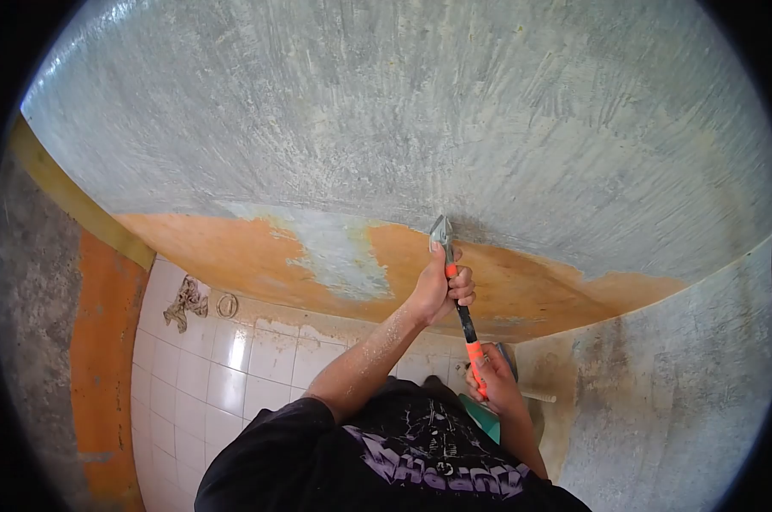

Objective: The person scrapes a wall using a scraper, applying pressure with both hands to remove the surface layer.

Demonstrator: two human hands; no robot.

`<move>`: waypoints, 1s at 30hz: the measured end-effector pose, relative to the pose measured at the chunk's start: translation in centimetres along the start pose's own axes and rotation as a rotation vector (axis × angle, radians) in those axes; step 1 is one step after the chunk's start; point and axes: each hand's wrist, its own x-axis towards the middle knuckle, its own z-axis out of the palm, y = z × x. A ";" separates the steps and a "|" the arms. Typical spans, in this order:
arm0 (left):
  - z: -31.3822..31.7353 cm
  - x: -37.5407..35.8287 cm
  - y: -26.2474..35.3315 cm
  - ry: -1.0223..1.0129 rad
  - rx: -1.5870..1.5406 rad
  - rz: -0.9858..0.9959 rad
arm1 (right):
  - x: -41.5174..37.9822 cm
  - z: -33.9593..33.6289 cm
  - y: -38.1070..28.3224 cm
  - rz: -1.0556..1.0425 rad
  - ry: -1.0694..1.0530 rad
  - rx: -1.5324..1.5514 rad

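1. We see one scraper point(466, 324), slanted in front of the wall point(386, 128). Its metal head point(441, 229) sits by the border between grey surface and orange paint point(505, 286); contact looks likely, can't confirm.
2. Left hand point(435, 292): fingers curled around the upper handle just below the head, what looks like the thumb laid toward the metal.
3. Right hand point(497, 382): wrapped around the orange grip point(476, 354) at the lower end.
4. Handling, our judgement: fairly light, stiff, not fragile, probably weighted toward the head. Pale specks on the left forearm point(377, 341) suggest dust, so we'd expect some slip.
5. Where to hold: we'd keep one hand on the orange grip, the other high on the handle, fingers off the likely hard-edged head.
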 end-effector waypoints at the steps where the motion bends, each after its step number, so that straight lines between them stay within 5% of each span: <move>1: 0.1 0.0 -0.1 0.026 -0.001 0.011 | 0.1 -0.4 0.0 -0.007 0.009 -0.010; 17: 0.6 0.3 -1.2 0.265 0.079 0.245 | 1.5 -1.3 -1.7 -0.056 0.066 -0.173; 30: 0.7 1.0 -2.6 0.250 0.062 0.309 | 1.5 -3.0 -2.1 -0.098 0.064 -0.261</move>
